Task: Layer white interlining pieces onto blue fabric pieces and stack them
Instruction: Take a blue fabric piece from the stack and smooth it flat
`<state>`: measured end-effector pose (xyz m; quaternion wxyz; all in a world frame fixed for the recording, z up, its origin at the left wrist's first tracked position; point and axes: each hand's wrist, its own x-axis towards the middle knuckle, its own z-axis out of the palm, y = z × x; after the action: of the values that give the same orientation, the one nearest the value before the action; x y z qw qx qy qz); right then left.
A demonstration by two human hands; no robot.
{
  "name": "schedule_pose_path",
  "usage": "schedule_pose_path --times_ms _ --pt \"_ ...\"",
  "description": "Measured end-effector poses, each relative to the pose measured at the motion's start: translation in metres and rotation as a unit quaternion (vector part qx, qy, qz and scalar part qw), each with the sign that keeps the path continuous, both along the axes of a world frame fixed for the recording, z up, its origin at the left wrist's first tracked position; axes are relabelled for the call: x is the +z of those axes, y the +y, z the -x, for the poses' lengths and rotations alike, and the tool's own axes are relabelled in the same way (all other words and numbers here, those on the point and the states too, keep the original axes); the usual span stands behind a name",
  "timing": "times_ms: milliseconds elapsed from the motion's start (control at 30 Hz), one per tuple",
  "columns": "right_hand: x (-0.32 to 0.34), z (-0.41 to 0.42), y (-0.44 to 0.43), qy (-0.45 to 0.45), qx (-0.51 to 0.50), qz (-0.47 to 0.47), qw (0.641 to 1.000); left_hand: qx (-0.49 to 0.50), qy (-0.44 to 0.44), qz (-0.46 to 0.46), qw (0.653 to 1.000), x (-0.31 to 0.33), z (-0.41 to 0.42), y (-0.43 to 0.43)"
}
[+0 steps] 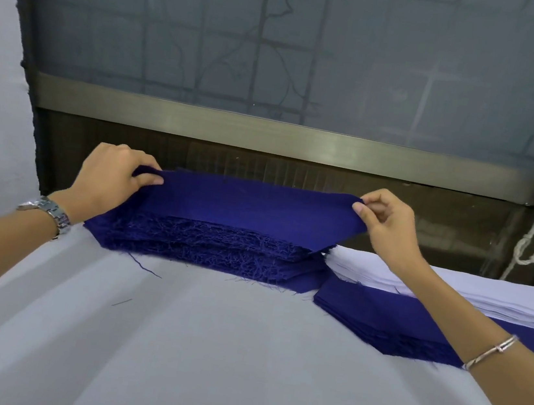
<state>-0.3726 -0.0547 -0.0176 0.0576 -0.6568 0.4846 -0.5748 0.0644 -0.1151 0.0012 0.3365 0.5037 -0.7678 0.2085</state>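
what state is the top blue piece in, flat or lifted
Partly lifted: left hand and right hand pinch far corners of the top blue piece; near edge rests on the blue stack.

— What do we see on top?
— One blue fabric piece (251, 207), lifted by both ends, its near edge resting on the frayed blue stack (212, 249).
— And to our right?
— The white interlining stack (500, 301) lies on a lower blue stack (379, 315), just beside the first.

matt blue fabric piece (251, 207) with frayed edges, glossy metal watch (49, 209), smooth white cloth table (205, 347)
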Motion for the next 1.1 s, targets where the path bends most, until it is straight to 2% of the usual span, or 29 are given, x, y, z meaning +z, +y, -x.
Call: schedule_pose_path --times_ms 133,333,433,600,800,967,1100 --pt "0.014 0.03 0.018 -0.03 0.023 -0.057 0.998 -0.062 0.106 -0.162 0.979 0.013 0.002 0.014" --pt "0.02 0.083 0.055 -0.084 0.055 -0.151 0.983 -0.12 0.183 -0.252 0.943 0.018 0.014 0.042" --pt "0.015 0.112 0.077 -0.054 0.075 -0.239 0.966 -0.133 0.215 -0.314 0.915 0.01 0.027 0.054" --pt "-0.01 0.159 0.11 -0.002 0.11 -0.386 0.916 -0.145 0.213 -0.419 0.871 -0.013 0.049 0.061" --pt "-0.047 0.202 0.13 0.013 0.121 -0.482 0.868 -0.186 0.196 -0.505 0.82 -0.048 0.066 0.071" --pt "-0.052 0.211 0.135 0.071 0.158 -0.532 0.829 -0.213 0.13 -0.557 0.792 -0.069 0.063 0.074" --pt "-0.05 0.208 0.138 0.097 0.199 -0.561 0.798 -0.193 0.087 -0.576 0.789 -0.082 0.054 0.078"
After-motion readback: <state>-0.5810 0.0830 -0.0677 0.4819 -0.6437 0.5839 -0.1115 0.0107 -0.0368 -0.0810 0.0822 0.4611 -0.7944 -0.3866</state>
